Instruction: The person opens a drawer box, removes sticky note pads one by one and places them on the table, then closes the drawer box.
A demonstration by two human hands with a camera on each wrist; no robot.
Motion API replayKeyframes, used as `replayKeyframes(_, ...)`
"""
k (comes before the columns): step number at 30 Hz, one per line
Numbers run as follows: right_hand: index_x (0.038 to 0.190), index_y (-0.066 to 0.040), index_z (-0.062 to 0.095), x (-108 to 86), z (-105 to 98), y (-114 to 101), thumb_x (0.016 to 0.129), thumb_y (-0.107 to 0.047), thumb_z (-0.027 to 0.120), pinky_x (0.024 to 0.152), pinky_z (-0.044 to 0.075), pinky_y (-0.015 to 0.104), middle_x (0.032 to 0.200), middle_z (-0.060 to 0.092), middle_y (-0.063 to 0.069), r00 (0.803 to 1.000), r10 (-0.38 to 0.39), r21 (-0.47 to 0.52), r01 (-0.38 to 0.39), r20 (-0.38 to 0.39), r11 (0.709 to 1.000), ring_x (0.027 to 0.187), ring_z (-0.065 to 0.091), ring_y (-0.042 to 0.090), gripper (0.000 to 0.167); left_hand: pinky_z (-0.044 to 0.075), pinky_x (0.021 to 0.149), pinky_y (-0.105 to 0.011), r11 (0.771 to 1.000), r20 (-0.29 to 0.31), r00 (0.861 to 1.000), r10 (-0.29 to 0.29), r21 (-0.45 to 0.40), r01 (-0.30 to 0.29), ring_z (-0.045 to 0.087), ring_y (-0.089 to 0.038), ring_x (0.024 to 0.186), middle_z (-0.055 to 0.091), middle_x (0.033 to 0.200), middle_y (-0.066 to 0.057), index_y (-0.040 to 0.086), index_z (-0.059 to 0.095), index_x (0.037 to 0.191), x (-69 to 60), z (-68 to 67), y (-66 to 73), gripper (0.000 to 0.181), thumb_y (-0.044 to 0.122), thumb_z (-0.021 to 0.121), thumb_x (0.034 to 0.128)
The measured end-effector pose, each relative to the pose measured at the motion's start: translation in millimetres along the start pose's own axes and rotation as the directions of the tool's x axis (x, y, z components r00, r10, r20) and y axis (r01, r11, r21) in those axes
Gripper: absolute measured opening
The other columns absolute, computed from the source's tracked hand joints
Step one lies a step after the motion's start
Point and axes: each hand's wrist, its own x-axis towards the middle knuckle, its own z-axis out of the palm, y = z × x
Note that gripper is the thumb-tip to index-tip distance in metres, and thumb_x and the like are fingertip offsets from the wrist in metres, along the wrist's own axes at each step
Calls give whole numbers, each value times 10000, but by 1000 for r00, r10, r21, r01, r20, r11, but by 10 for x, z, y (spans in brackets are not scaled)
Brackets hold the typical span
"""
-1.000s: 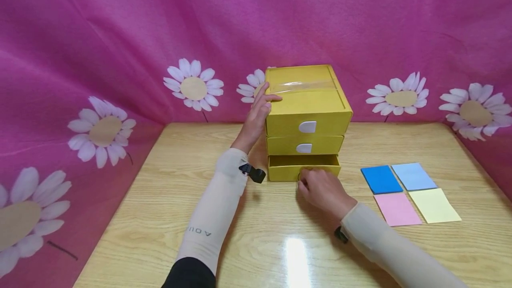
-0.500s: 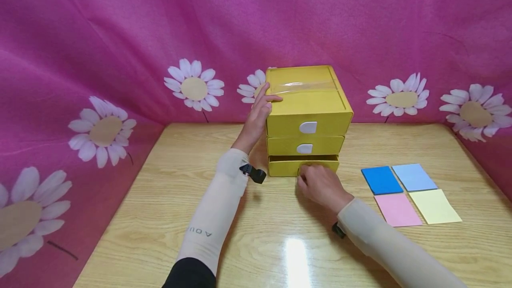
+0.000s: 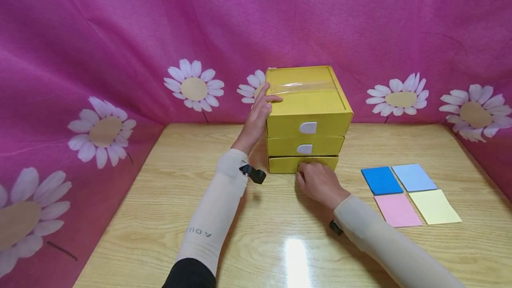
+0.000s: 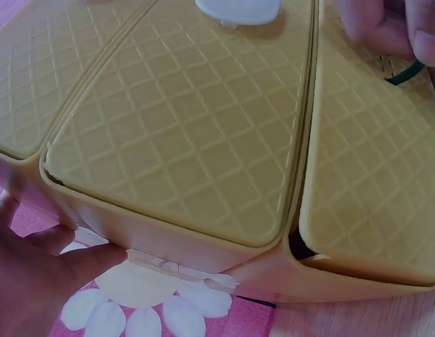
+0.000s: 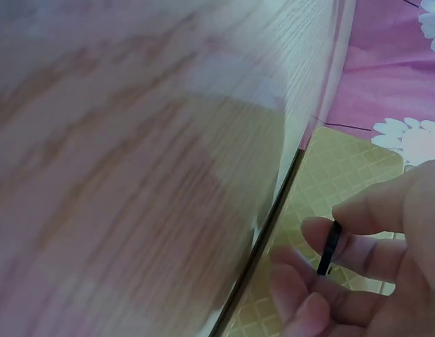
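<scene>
A yellow three-drawer unit (image 3: 308, 99) stands at the back of the table, clear tape across its top. My left hand (image 3: 256, 117) rests on its left side and upper edge, fingers extended. Low at the front, my right hand (image 3: 320, 183) is at the bottom drawer (image 3: 283, 165). In the right wrist view its thumb and finger pinch a dark pull loop (image 5: 330, 247) on the drawer front. That drawer sticks out slightly, with a narrow dark gap at its edge in the left wrist view. The middle drawer (image 3: 282, 146) and top drawer (image 3: 285, 125) are closed, each with a white handle.
On the wooden table (image 3: 192, 168), right of the unit, lie four-cornered paper notes: a blue one (image 3: 382, 180), a light blue one (image 3: 414, 177), a pink one (image 3: 398, 210) and a pale yellow one (image 3: 435, 206). A pink daisy-print cloth (image 3: 224, 21) hangs behind.
The bottom drawer has slid back into the unit, from clearly pulled out to nearly closed, my right hand moving forward with it. My left hand has stayed in place.
</scene>
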Motion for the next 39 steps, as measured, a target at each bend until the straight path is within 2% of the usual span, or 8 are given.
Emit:
replayKeyframes(9,625,-139,502,25,36,6,852,-128,602,494,414,411,590,480,44,1000,16,3,-16,-8,1000,585,538,257,248,116,1153,-448,1000,0,1000,14,3,-14,46,-305,1470,100,1589,-210,-90,538,1216,2,-8,7,395,127,317,972)
replayKeyframes(19,650,-133,530,69,28,11,872,-127,595,502,412,392,590,482,18,999,32,36,-33,30,999,558,492,192,231,132,1153,-435,1000,0,1000,10,7,-10,59,-289,1471,106,1589,-204,-84,538,1217,-2,-21,4,395,139,318,976)
replayKeyframes(25,653,-122,527,91,17,-2,865,-108,600,495,411,390,565,478,13,1000,18,48,-18,10,999,538,489,188,225,144,1153,-436,1000,-1,1000,12,15,-12,62,-297,1470,112,1588,-205,-81,540,1217,0,-29,-1,399,143,321,969)
replayKeyframes(32,663,-113,519,100,10,-20,866,-85,603,507,413,388,562,472,9,1000,8,65,-7,-22,998,538,488,189,221,158,1146,-390,999,-33,999,23,38,-21,86,-106,1457,147,1604,-76,27,587,1212,93,-25,-364,450,304,333,963)
replayKeyframes(39,647,-114,505,97,50,-16,851,-68,625,501,415,392,555,467,15,999,-1,59,4,-44,998,535,500,205,241,144,1152,-436,1000,5,1000,-6,5,6,57,-266,1473,114,1596,-175,-64,551,1218,27,-44,-70,389,134,327,970)
